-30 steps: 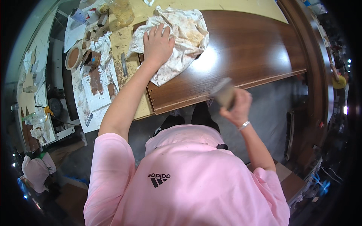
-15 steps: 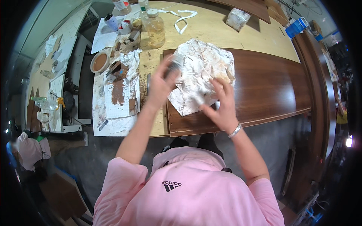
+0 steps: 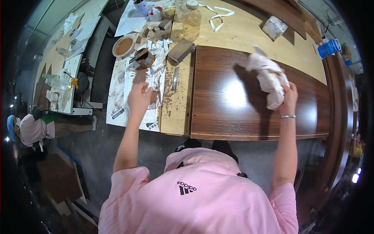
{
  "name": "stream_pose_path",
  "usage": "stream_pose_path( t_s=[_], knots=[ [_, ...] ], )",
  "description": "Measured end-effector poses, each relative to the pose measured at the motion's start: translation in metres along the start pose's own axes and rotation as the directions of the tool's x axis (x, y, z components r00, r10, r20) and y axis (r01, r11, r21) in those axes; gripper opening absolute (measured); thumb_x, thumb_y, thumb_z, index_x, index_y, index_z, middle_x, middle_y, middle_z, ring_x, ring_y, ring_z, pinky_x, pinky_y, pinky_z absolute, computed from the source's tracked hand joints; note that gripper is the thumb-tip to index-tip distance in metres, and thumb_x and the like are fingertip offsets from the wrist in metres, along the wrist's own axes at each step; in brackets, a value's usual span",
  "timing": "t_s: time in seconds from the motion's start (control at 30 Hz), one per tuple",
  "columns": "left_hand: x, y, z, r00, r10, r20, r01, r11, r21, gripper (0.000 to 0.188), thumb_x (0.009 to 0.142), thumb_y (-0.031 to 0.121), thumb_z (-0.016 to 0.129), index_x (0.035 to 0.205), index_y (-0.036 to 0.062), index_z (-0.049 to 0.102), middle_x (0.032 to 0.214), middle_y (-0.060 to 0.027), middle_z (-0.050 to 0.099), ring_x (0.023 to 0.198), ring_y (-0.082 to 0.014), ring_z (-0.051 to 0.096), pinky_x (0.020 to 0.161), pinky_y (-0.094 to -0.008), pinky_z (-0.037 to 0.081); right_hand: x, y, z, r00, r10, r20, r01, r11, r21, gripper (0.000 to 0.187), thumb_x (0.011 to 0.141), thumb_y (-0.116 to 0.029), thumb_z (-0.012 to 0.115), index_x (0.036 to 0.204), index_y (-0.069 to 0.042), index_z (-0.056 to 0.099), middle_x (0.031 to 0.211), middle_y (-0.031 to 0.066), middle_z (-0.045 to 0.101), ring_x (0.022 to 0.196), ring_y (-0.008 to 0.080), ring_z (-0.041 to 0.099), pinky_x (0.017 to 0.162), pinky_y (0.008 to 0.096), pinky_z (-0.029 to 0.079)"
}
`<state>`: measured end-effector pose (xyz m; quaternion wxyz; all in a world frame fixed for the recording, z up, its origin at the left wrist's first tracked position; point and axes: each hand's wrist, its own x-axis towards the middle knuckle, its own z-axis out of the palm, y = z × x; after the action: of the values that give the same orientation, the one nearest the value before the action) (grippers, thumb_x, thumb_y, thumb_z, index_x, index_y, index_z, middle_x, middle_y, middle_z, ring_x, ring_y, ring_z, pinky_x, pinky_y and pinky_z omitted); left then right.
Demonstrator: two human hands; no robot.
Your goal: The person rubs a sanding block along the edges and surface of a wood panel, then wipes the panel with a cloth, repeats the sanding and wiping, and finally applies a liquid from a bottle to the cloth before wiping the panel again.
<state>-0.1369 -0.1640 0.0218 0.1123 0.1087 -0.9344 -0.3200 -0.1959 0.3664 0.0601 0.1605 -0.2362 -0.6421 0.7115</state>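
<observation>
A bunched white cloth [image 3: 269, 80] hangs from my right hand [image 3: 288, 99], whose fingers are closed on it. It is held over the right part of a glossy dark brown wood panel [image 3: 222, 113] and casts a shadow there. My left hand [image 3: 138, 102] is over stained white paper, its fingers curled in; whether it holds anything is hidden. Just beyond it, a brown-smeared container [image 3: 145, 59] sits on crumpled cloth, near a round tub of brown paste [image 3: 123, 46]. Between paper and panel lie a grey-brown block [image 3: 181, 50] and a narrow metal strip [image 3: 175, 78].
Behind the panel stands a lidded clear jar [image 3: 191, 21] beside a looped white strip [image 3: 216, 17]. A wrapped block [image 3: 274, 28] and a blue bottle [image 3: 329, 48] are farther right. Another person [image 3: 33, 128] is at the far left, beside a second bench [image 3: 58, 84].
The cloth, spread crumpled over the panel's left end, is now bunched in my right hand and carried right. My left hand has moved left to the stained paper. The view has shifted.
</observation>
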Motion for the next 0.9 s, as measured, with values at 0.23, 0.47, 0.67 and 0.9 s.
stream_pose_path(
  t_s=[0.23, 0.47, 0.67, 0.9],
  knots=[
    [-0.04, 0.008, 0.003, 0.99, -0.121, 0.077, 0.096, 0.956, 0.276, 0.032, 0.078, 0.031, 0.077, 0.096, 0.0055, 0.069, 0.089, -0.0084, 0.068, 0.085, -0.0304, 0.065, 0.072, -0.0443, 0.05, -0.021, 0.019, -0.053, 0.825, -0.485, 0.288, 0.423, 0.193, -0.885, 0.021, 0.074, -0.006, 0.063, 0.095, -0.004, 0.066, 0.093, 0.0121, 0.058, 0.093, 0.0328, 0.058, 0.083, 0.0445, 0.046],
    [-0.012, 0.05, 0.028, 0.967, -0.196, 0.163, 0.255, 0.723, -0.642, 0.027, 0.083, 0.006, 0.072, 0.105, -0.0021, 0.059, 0.091, -0.0097, 0.067, 0.074, -0.0153, 0.067, 0.063, -0.0287, 0.053, -0.039, 0.053, -0.045, 0.761, -0.528, 0.377, 0.422, -0.038, -0.906, 0.043, 0.08, -0.028, 0.071, 0.111, -0.002, 0.056, 0.119, 0.0223, 0.057, 0.112, 0.0415, 0.053, 0.095, 0.0504, 0.043],
    [0.054, 0.086, 0.093, 0.908, -0.077, 0.413, 0.387, 0.533, -0.752, 0.031, 0.086, -0.001, 0.068, 0.113, -0.0039, 0.052, 0.092, -0.0119, 0.066, 0.07, -0.0155, 0.064, 0.062, -0.0254, 0.054, -0.048, 0.046, -0.032, 0.787, -0.512, 0.344, 0.403, 0.004, -0.915, 0.039, 0.082, -0.026, 0.068, 0.108, 0.0, 0.056, 0.117, 0.0212, 0.057, 0.109, 0.0399, 0.054, 0.093, 0.0479, 0.046],
    [0.08, 0.084, 0.095, 0.96, -0.167, 0.226, 0.275, 0.384, -0.881, 0.027, 0.089, -0.001, 0.066, 0.112, 0.0021, 0.053, 0.091, -0.0056, 0.063, 0.076, -0.0124, 0.062, 0.067, -0.0247, 0.055, -0.046, 0.047, -0.034, 0.775, -0.542, 0.327, 0.4, 0.019, -0.916, 0.035, 0.082, -0.025, 0.067, 0.105, -0.001, 0.056, 0.113, 0.0184, 0.058, 0.105, 0.0382, 0.054, 0.091, 0.0476, 0.046]
  ],
)
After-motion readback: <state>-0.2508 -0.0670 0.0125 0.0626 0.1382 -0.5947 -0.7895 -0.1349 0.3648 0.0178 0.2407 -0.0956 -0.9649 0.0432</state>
